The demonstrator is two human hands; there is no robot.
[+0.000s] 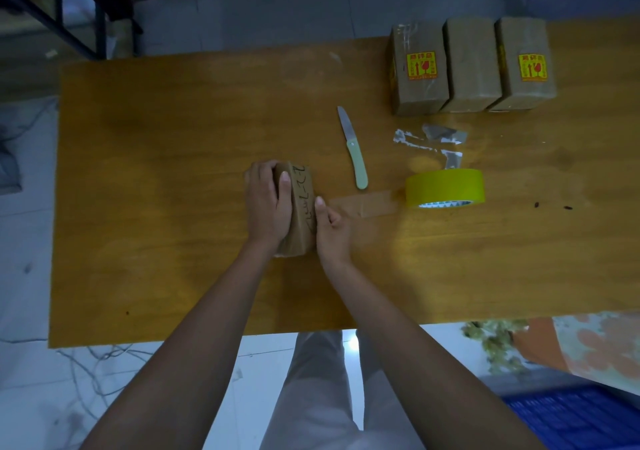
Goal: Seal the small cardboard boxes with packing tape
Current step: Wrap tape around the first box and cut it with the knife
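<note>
While left hand (268,203) grips box (301,214), hiding its left face; right hand (330,227) presses.

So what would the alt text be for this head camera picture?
Two hands hold a small cardboard box on a wooden table: the left hand grips its top, the right hand presses its side. A strip of tape runs to a yellow tape roll; a knife and three sealed boxes sit beyond.

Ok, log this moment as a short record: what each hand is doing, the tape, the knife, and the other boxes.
left hand: grips small box, fingers over top
right hand: thumb presses box's right side
tape roll: on table, strip runs to box
knife: open, lying between box and roll
other boxes: three in a row, far right
</note>
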